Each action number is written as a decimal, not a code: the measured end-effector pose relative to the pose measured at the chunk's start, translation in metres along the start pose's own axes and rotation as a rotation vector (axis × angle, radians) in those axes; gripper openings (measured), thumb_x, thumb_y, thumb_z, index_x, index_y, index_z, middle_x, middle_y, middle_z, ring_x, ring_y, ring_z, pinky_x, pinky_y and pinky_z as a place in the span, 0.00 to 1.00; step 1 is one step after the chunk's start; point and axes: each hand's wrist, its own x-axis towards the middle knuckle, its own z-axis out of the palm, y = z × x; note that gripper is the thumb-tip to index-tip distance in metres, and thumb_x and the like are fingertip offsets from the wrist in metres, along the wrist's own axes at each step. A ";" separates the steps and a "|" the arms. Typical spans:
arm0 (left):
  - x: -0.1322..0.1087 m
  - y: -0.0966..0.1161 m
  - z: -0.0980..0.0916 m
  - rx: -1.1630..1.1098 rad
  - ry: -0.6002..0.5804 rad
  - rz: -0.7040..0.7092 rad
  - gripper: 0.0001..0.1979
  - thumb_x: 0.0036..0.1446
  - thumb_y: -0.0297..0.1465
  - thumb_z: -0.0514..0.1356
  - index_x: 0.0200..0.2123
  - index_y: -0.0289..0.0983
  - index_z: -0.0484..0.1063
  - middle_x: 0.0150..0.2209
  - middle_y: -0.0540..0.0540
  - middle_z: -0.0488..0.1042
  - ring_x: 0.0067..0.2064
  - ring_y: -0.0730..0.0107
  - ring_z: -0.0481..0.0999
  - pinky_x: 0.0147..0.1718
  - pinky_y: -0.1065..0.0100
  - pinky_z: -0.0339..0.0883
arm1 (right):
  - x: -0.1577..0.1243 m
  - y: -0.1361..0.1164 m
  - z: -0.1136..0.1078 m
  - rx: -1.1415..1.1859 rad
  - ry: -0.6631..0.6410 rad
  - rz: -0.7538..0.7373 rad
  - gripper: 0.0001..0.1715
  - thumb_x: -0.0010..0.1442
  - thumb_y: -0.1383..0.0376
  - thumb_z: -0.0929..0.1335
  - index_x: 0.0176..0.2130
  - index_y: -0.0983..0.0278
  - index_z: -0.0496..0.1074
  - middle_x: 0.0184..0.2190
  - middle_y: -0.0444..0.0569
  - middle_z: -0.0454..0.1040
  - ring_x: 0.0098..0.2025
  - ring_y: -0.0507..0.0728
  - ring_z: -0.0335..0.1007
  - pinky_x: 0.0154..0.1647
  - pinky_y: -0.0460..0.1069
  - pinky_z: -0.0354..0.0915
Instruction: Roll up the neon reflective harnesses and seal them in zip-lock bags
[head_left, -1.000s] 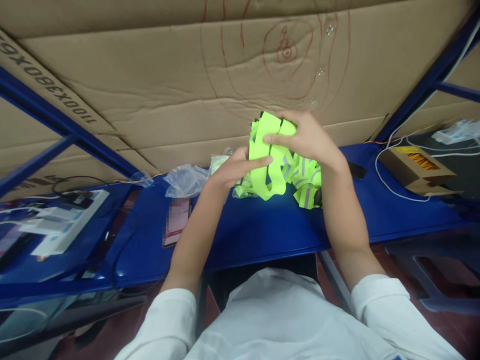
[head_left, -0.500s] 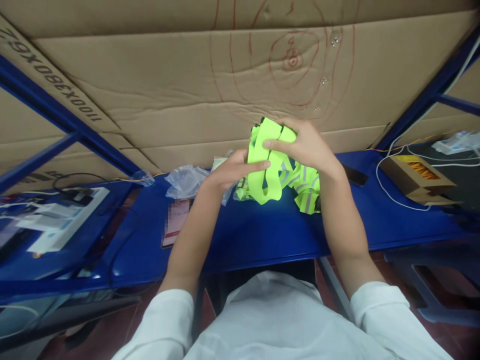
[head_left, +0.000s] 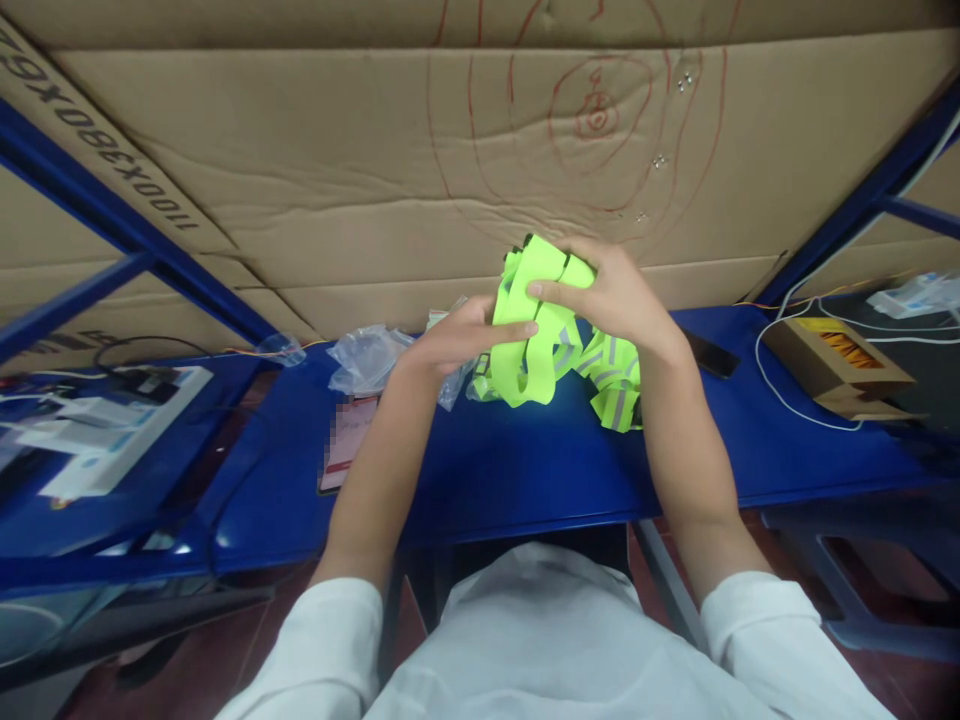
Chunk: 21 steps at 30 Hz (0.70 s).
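A bundle of neon yellow-green strap [head_left: 534, 345] is held up over the blue table, one loop of it hanging down at the front. My left hand [head_left: 472, 335] grips its left side, with a finger stretched across the front. My right hand [head_left: 600, 285] is closed on the upper right part, thumb in front and the other fingers behind. Black edges show at the top of the folds. Just behind and to the right, more neon strap with grey reflective stripes [head_left: 615, 380] lies on the table, partly covered by my right forearm.
Clear plastic bags [head_left: 371, 358] and a phone with a lit screen [head_left: 349, 440] lie to the left on the blue table [head_left: 525, 490]. A dark phone [head_left: 709, 353] and an open cardboard box [head_left: 840, 365] are on the right. White power strips [head_left: 127, 430] stand far left. A cardboard panel [head_left: 337, 150] rises behind.
The camera view has shifted slightly. Both hands keep their hold on the neon strap bundle, and its hanging loop looks a little narrower.
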 end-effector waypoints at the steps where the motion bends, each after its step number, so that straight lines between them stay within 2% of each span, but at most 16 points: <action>1: 0.000 0.001 -0.001 0.009 -0.004 0.005 0.25 0.51 0.43 0.77 0.49 0.36 0.82 0.48 0.41 0.84 0.44 0.58 0.84 0.42 0.65 0.76 | 0.000 0.000 0.000 -0.005 0.000 -0.002 0.29 0.57 0.43 0.76 0.46 0.62 0.80 0.43 0.51 0.81 0.46 0.64 0.74 0.47 0.56 0.69; 6: -0.003 0.003 -0.002 0.031 0.018 0.045 0.28 0.50 0.42 0.77 0.51 0.35 0.81 0.49 0.41 0.84 0.48 0.55 0.83 0.47 0.62 0.77 | -0.001 0.000 -0.001 -0.023 0.002 -0.035 0.29 0.57 0.45 0.77 0.48 0.62 0.80 0.45 0.52 0.81 0.48 0.66 0.74 0.48 0.58 0.70; 12: -0.002 0.001 -0.004 0.036 -0.007 0.050 0.26 0.50 0.43 0.77 0.49 0.35 0.82 0.48 0.40 0.84 0.47 0.55 0.84 0.47 0.61 0.77 | -0.002 0.001 -0.001 -0.029 -0.008 -0.044 0.29 0.57 0.43 0.76 0.47 0.61 0.80 0.43 0.52 0.81 0.47 0.65 0.74 0.46 0.57 0.70; 21: -0.002 0.003 -0.001 0.041 -0.033 0.049 0.27 0.53 0.44 0.76 0.52 0.36 0.81 0.51 0.40 0.83 0.49 0.55 0.83 0.47 0.62 0.77 | 0.000 0.003 -0.002 -0.027 -0.018 -0.028 0.30 0.57 0.41 0.75 0.46 0.61 0.80 0.41 0.51 0.81 0.45 0.64 0.74 0.46 0.56 0.70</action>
